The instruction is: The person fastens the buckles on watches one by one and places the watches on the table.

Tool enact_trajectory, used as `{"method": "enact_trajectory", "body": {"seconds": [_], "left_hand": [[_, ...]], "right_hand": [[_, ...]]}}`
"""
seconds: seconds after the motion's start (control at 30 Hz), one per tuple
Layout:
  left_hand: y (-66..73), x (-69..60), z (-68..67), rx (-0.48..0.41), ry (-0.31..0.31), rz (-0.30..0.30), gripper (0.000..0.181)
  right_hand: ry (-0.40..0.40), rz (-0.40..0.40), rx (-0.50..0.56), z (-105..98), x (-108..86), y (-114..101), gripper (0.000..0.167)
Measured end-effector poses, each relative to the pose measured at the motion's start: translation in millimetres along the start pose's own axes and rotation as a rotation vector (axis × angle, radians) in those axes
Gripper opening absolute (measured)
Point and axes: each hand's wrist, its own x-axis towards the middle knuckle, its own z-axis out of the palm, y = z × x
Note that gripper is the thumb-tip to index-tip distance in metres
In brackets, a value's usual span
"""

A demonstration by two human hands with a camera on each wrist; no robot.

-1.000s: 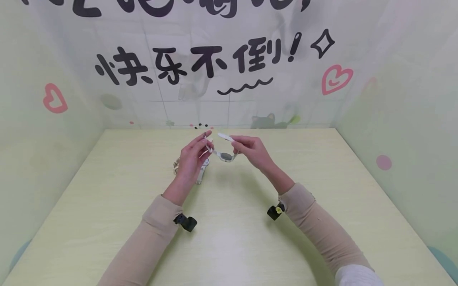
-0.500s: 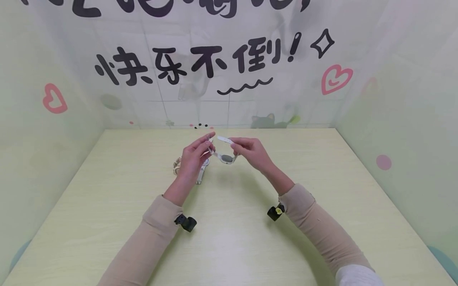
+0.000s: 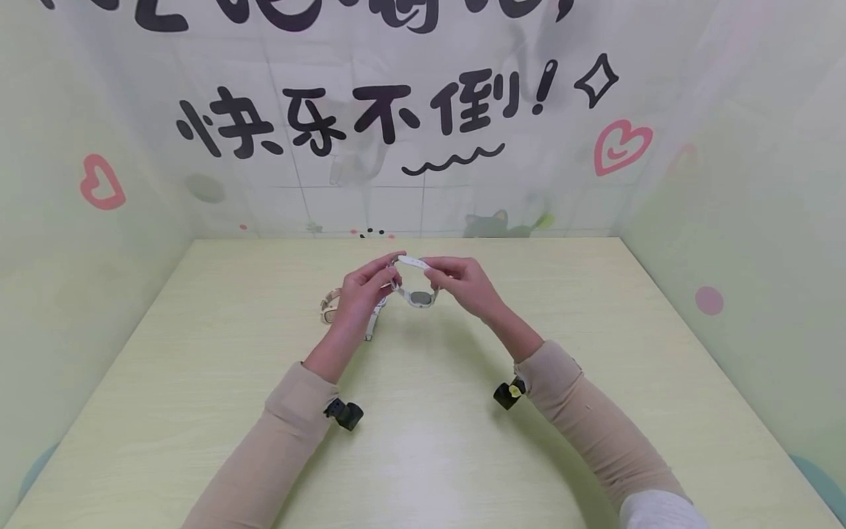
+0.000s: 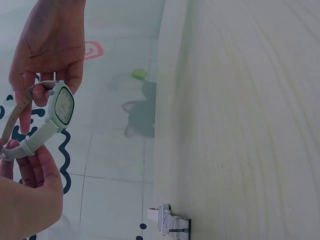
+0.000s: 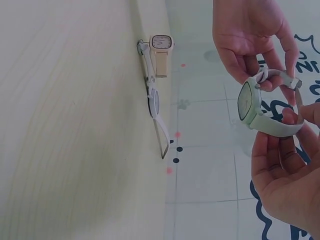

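A white wristwatch [image 3: 421, 299] is held up off the table between both hands, its strap bent into a loop. My left hand [image 3: 360, 294] pinches the buckle end of the strap. On the other side, my right hand [image 3: 463, 281] grips the holed strap [image 3: 413, 262], whose tip lies against the buckle. In the right wrist view the watch face [image 5: 245, 101] points away from the fingers, and the buckle [image 5: 296, 83] sits at the strap's tip. Whether the tip passes through the buckle I cannot tell.
Behind the left hand a beige watch [image 3: 329, 316] and a second white watch [image 3: 372, 325] lie on the light wooden table [image 3: 423, 441]. The right wrist view shows the beige watch [image 5: 161, 50] next to the white one [image 5: 156, 102]. Printed sheets wall the back and sides.
The left hand has moved slightly right towards the right hand. The gap between the strap ends has closed, and the strap's tip now meets the buckle. The watch face has dropped slightly.
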Motion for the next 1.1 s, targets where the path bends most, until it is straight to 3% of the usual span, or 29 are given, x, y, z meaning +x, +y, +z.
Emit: {"method": "enact_trajectory", "body": {"seconds": [0.43,0.8,1.1], "left_hand": [[-0.5,-4.0,1.8,0.141,-0.030,0.021,0.036],[-2.5,-4.5,4.1,0.103,-0.006,0.054,0.034],[-4.1,-3.0,5.0,0.182,0.032,0.050,0.031]], "right_hand": [[-0.050,-0.012,-0.007,1.0,-0.8,2.6,0.030],[-0.072,-0.007,0.046,1.5,-0.7,5.8,0.029],[0.030,-0.057,-0.060,1.5,-0.9,1.8,0.028]]}}
